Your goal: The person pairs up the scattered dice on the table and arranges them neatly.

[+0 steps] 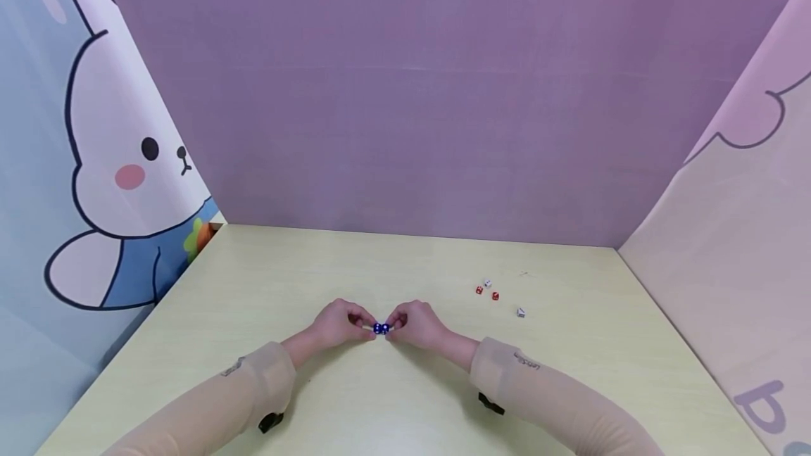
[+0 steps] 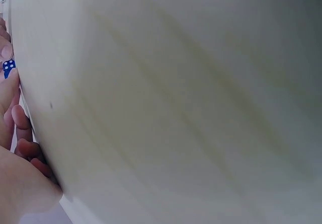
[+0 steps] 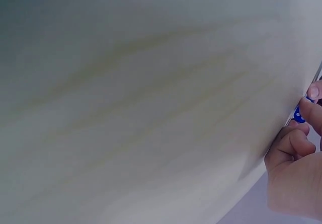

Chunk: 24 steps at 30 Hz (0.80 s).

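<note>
Two blue dice with white pips meet side by side between the hands, near the middle of the table. My left hand [image 1: 338, 324] pinches the left blue die [image 1: 377, 328] between thumb and fingers. From the other side, my right hand [image 1: 419, 324] pinches the right blue die [image 1: 386, 328]. The left wrist view catches a blue die [image 2: 8, 67] at its left edge, partly covered by fingertips. In the right wrist view, fingers hide most of a blue die [image 3: 299, 115] at the right edge. Whether the dice touch the tabletop is hard to tell.
Right of the hands on the pale table [image 1: 393, 400] lie a white die [image 1: 487, 283], a red die [image 1: 479, 290] and another red die [image 1: 495, 295], close together. A second white die [image 1: 521, 312] lies further right. A purple panel [image 1: 412, 104] stands behind the table.
</note>
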### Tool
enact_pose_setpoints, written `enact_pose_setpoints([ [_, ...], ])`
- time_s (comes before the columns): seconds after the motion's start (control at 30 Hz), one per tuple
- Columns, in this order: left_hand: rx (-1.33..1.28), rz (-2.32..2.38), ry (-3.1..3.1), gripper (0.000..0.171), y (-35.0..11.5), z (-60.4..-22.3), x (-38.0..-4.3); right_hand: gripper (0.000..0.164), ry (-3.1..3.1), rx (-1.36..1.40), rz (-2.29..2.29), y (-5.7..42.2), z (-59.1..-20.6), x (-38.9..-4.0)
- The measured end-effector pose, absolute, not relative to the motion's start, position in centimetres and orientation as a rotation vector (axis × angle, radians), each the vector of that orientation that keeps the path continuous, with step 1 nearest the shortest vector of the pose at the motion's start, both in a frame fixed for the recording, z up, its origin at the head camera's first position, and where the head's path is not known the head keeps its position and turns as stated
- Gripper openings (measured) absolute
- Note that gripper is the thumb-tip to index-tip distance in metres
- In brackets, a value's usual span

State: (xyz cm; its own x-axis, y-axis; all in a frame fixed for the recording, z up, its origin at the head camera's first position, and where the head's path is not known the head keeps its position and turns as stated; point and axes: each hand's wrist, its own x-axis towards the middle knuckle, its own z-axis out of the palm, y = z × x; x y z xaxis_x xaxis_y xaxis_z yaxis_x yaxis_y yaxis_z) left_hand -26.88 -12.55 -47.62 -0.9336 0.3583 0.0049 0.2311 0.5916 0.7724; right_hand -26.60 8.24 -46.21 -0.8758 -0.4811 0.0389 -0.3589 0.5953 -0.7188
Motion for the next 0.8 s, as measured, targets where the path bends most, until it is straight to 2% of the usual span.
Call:
enact_pose_setpoints([
  [0.37,0.492,1.248,2.675,0.016,-12.4,-47.4,-26.7,0.02,2.627,-0.684,-1.169,10.8,-45.1,-25.7],
  [0.8,0.467,1.254,2.67,0.016,-12.4,-47.3,-26.6,0.021,2.759,-0.623,-1.13,18.8,-43.5,-25.6],
])
